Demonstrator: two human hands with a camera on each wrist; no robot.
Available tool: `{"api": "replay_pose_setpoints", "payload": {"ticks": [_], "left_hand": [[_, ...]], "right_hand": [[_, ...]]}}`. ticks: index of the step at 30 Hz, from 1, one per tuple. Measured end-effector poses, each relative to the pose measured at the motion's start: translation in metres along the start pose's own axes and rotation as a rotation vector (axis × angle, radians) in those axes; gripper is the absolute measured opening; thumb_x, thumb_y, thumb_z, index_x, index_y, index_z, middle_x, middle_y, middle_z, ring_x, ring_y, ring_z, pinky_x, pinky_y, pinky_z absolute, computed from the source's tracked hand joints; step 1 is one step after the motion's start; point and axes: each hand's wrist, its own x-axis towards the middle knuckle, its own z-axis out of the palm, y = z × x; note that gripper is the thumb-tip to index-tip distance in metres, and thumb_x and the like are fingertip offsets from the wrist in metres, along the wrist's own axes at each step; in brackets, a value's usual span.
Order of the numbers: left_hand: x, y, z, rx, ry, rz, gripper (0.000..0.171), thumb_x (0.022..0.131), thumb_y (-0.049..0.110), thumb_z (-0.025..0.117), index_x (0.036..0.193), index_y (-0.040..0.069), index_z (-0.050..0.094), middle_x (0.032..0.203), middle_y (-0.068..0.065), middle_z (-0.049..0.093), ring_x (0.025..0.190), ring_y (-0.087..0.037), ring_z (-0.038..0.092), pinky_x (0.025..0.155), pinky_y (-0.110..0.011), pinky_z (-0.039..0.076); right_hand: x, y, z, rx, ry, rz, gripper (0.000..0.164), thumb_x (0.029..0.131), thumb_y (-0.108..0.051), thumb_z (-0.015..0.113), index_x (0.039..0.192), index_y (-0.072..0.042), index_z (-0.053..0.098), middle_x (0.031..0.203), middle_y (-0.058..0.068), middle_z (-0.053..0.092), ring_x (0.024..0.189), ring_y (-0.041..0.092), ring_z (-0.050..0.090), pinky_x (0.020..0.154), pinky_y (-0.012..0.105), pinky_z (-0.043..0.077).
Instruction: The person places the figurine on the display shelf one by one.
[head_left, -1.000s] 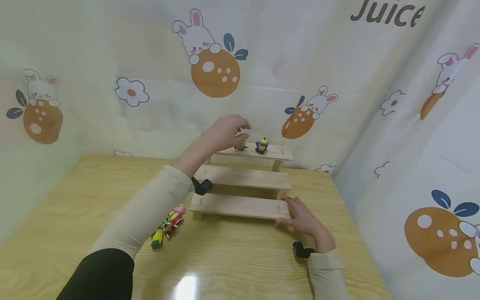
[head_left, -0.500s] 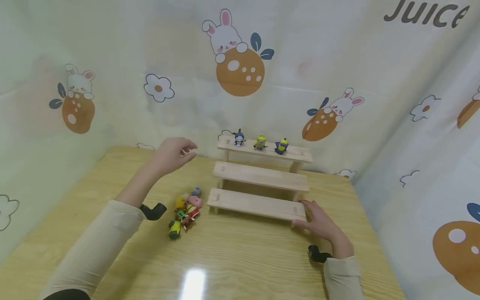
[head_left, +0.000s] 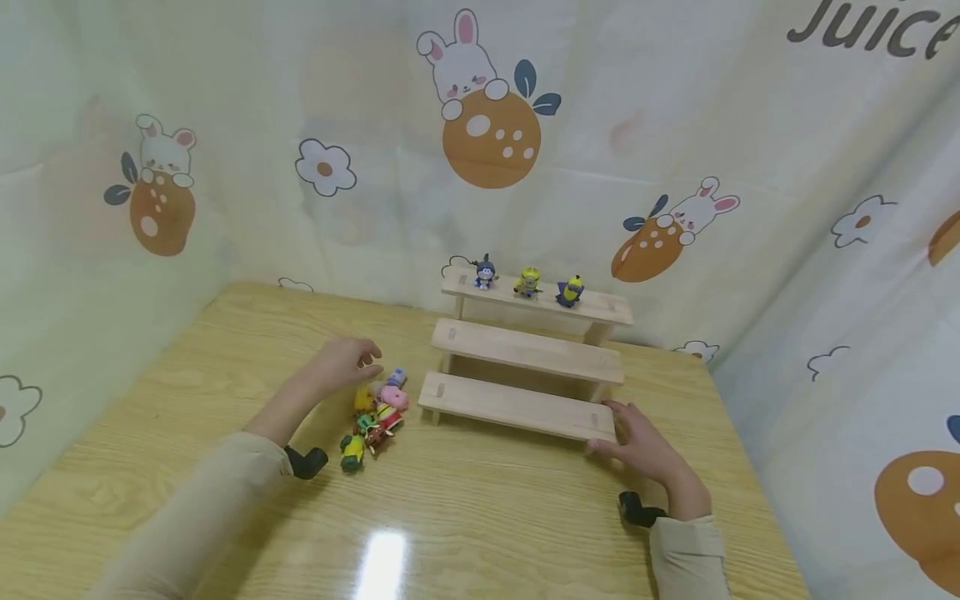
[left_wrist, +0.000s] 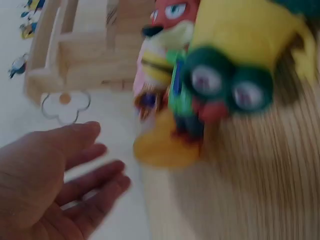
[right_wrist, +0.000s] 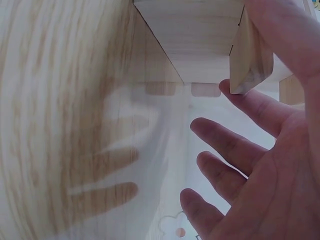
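Note:
My left hand (head_left: 341, 367) hovers just behind a pile of small toy figures, fingers relaxed and holding nothing. In the left wrist view, a yellow figure with green-rimmed eyes (left_wrist: 230, 60) lies nearest the camera. Beside it are a green figure (left_wrist: 181, 95), a red one (left_wrist: 175, 15) and an orange one (left_wrist: 165, 145). A pink figure (head_left: 394, 397) lies farther back in the pile. My right hand (head_left: 643, 446) holds the right end of the lowest step of a three-step wooden stand (head_left: 517, 408), thumb in front and index finger behind; the other fingers spread free.
Along the top step stand a blue-and-white figure (head_left: 484, 275), a yellow goggled figure (head_left: 528, 282) and a yellow figure with a dark cape (head_left: 570, 292). The wood-grain table (head_left: 480, 517) meets a printed curtain (head_left: 375, 233) behind the stand.
My left hand has come away from the top step, moved left and lowered toward the pile, leaving the blue-and-white figure in view. The right hand stays at the stand's end. The head view has shifted.

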Motion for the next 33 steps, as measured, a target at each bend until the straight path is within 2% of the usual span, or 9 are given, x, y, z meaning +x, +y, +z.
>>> {"api": "replay_pose_setpoints", "payload": {"ticks": [2, 6, 9, 11, 15, 21, 25, 33], "left_hand": [[0.003, 0.004, 0.005, 0.012, -0.041, -0.027, 0.036, 0.092, 0.03, 0.06, 0.108, -0.002, 0.066, 0.095, -0.014, 0.07, 0.083, -0.024, 0.065, 0.074, -0.039, 0.054], [0.007, 0.01, 0.014, 0.034, -0.124, -0.117, 0.041, 0.093, 0.041, 0.056, 0.081, 0.004, 0.068, 0.073, -0.006, 0.066, 0.062, -0.017, 0.057, 0.055, -0.031, 0.046], [0.009, 0.012, 0.018, 0.04, -0.16, -0.177, 0.044, 0.091, 0.045, 0.057, 0.062, 0.011, 0.062, 0.059, -0.001, 0.056, 0.052, -0.014, 0.045, 0.046, -0.026, 0.034], [0.009, 0.014, 0.02, 0.044, -0.16, -0.193, 0.043, 0.09, 0.044, 0.059, 0.06, 0.013, 0.061, 0.058, 0.001, 0.055, 0.051, -0.013, 0.044, 0.045, -0.025, 0.033], [0.01, 0.018, 0.019, 0.033, -0.166, -0.187, 0.039, 0.09, 0.041, 0.06, 0.065, 0.012, 0.064, 0.06, 0.0, 0.058, 0.053, -0.014, 0.046, 0.046, -0.025, 0.034], [0.016, 0.02, 0.018, 0.039, -0.181, -0.125, 0.035, 0.093, 0.033, 0.058, 0.069, 0.009, 0.063, 0.06, 0.0, 0.056, 0.053, -0.014, 0.046, 0.048, -0.024, 0.035], [0.02, 0.019, 0.019, 0.051, -0.181, -0.091, 0.029, 0.094, 0.03, 0.058, 0.077, 0.007, 0.064, 0.066, -0.002, 0.058, 0.057, -0.015, 0.048, 0.05, -0.025, 0.037], [0.025, 0.014, 0.02, -0.035, -0.154, -0.036, 0.028, 0.091, 0.029, 0.062, 0.097, 0.002, 0.058, 0.084, -0.008, 0.064, 0.071, -0.019, 0.056, 0.06, -0.029, 0.045]], "right_hand": [[0.0, 0.0, 0.001, 0.008, -0.001, -0.003, 0.081, 0.083, -0.042, 0.07, 0.141, 0.002, 0.035, 0.147, 0.034, 0.027, 0.137, 0.056, 0.011, 0.107, 0.07, 0.017], [0.001, 0.001, 0.004, 0.017, -0.005, -0.007, 0.082, 0.083, -0.042, 0.07, 0.142, 0.002, 0.034, 0.148, 0.032, 0.028, 0.138, 0.055, 0.01, 0.108, 0.069, 0.016], [0.001, 0.001, 0.006, 0.023, -0.01, -0.007, 0.084, 0.083, -0.044, 0.069, 0.143, 0.003, 0.033, 0.148, 0.032, 0.027, 0.138, 0.055, 0.01, 0.108, 0.068, 0.016], [0.002, 0.001, 0.006, 0.023, -0.012, -0.008, 0.085, 0.083, -0.044, 0.069, 0.143, 0.003, 0.032, 0.149, 0.032, 0.026, 0.138, 0.055, 0.01, 0.108, 0.068, 0.016], [0.002, 0.002, 0.006, 0.016, -0.008, -0.001, 0.086, 0.083, -0.045, 0.069, 0.143, 0.003, 0.031, 0.149, 0.031, 0.026, 0.139, 0.054, 0.01, 0.109, 0.068, 0.016], [0.003, 0.004, 0.004, 0.01, -0.004, 0.01, 0.087, 0.082, -0.046, 0.069, 0.143, 0.002, 0.031, 0.149, 0.033, 0.025, 0.138, 0.054, 0.011, 0.108, 0.068, 0.016], [0.002, 0.007, 0.002, 0.006, -0.009, 0.033, 0.088, 0.082, -0.048, 0.069, 0.144, 0.0, 0.031, 0.15, 0.032, 0.023, 0.139, 0.053, 0.011, 0.109, 0.067, 0.016], [0.001, 0.007, -0.001, -0.004, -0.011, 0.046, 0.089, 0.082, -0.049, 0.068, 0.144, 0.001, 0.03, 0.15, 0.033, 0.023, 0.139, 0.053, 0.011, 0.109, 0.067, 0.017]]}}
